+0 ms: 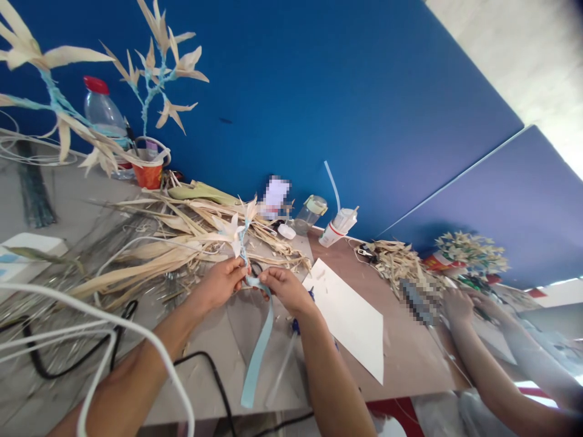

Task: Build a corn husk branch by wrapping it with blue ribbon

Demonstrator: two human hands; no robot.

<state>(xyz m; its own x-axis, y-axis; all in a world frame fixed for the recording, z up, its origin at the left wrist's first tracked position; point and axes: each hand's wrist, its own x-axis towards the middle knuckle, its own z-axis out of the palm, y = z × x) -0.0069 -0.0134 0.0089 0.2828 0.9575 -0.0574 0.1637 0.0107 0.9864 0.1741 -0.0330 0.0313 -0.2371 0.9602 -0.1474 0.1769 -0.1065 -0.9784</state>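
Note:
My left hand [228,278] pinches the stem of a small corn-husk flower [237,233], whose pale petals stand above my fingers. Light blue crepe-like tape wraps the stem. Close beside it, my right hand [280,285] has its fingertips closed on the blue tape strip [259,352], and the loose end hangs down over the table's front part. Dry corn husks [191,224] lie spread out behind both hands. Under my right forearm is a glue gun or similar tool with blue parts, mostly hidden.
Finished husk flowers [155,85] rise from a red cup [148,173] near a red-capped bottle [102,109]. A white sheet [348,315] lies to the right. Beyond are a glass jar [310,213] and a paper cup [336,229]. White cables [150,340] loop at front left. Another person's hands [460,306] work at far right.

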